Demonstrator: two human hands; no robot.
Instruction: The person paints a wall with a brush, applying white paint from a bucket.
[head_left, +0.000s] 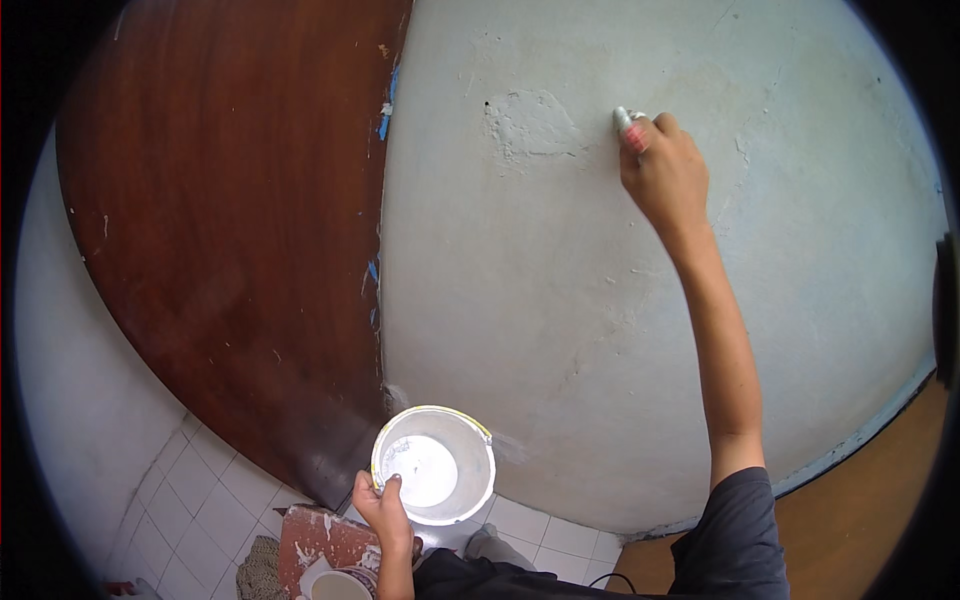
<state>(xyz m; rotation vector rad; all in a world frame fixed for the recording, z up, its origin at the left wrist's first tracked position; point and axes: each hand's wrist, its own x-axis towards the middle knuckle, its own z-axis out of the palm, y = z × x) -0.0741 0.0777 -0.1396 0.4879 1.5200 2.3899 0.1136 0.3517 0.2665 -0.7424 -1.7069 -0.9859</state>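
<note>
My left hand (384, 510) is closed on the rim of a white bucket (478, 478), with the thumb over the edge. White liquid, like paint, lies in the bottom of the bucket. High on the pale grey wall (560, 260), my right arm is stretched out. My right hand (668, 170) is closed round a white-and-red handled tool (630, 128), its working end hidden or too blurred to name. Just left of that hand, the wall has a rough patch (535, 122) of whitish filler.
A dark brown wooden door (230, 200) stands left of the wall, with blue flecks along its edge. Below are white floor tiles (225, 510), a paint-splashed reddish surface (305, 535), another white container (340, 585) and a knobbly cloth (258, 568). A brown panel (850, 480) is at lower right.
</note>
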